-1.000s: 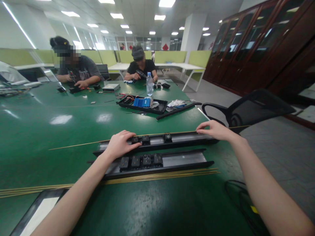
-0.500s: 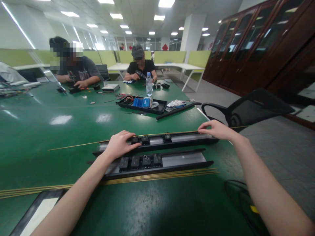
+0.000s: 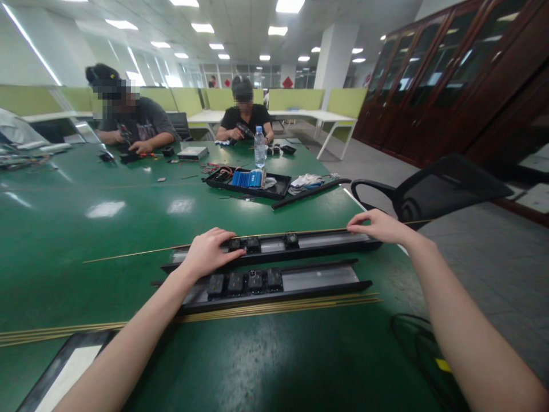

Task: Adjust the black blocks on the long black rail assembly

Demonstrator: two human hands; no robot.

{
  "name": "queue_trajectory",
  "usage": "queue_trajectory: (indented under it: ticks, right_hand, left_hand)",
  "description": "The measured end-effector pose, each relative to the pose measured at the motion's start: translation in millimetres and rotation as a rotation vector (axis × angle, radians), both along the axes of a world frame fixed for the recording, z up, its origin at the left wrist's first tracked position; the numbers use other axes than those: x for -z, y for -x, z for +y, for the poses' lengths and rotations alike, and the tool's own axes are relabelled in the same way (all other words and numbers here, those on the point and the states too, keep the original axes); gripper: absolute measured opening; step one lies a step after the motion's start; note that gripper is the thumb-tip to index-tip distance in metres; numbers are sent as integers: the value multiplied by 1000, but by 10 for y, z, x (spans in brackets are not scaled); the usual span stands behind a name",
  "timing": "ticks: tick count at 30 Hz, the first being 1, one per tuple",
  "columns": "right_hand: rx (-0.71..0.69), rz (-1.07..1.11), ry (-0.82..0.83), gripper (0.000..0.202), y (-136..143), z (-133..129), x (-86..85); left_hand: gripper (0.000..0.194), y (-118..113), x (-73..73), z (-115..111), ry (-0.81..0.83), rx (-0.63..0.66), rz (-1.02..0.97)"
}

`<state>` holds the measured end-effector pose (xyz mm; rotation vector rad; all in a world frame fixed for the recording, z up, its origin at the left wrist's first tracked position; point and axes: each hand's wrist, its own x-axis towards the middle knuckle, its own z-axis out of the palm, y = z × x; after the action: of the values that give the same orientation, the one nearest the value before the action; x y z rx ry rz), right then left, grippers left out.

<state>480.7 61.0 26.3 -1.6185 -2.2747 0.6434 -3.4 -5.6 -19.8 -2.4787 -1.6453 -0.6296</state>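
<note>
1. Nearest, a white sheet (image 3: 68, 375) is laid on a dark panel at the lower left of the green table (image 3: 257, 366).
2. Beyond it, a bundle of brass rods (image 3: 274, 309) is laid alongside the near channel (image 3: 321, 278), in which four black blocks (image 3: 235, 282) are seated in a row.
3. Behind that, three black blocks (image 3: 291, 240) are held in the far channel (image 3: 317, 248).
4. The left hand (image 3: 210, 252) is curled over the far channel, its thumb by the second block; whether anything is gripped cannot be told.
5. The single rod (image 3: 128, 255) is stretched along the far channel's back edge, pinched near its right end by the right hand (image 3: 372, 226).
6. Farther off, a black tray (image 3: 281, 186), a bottle (image 3: 259, 149) and gloves (image 3: 307, 183) are seen.
7. At the far side, two co-workers (image 3: 257, 117) are seated.
</note>
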Motion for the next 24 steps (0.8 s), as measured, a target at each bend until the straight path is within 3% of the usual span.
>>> queue_trajectory:
  ticks: [24]
  right_hand:
    - [75, -51, -27, 43, -139, 20, 9]
  left_hand:
    - [56, -1, 5, -1, -5, 2, -3]
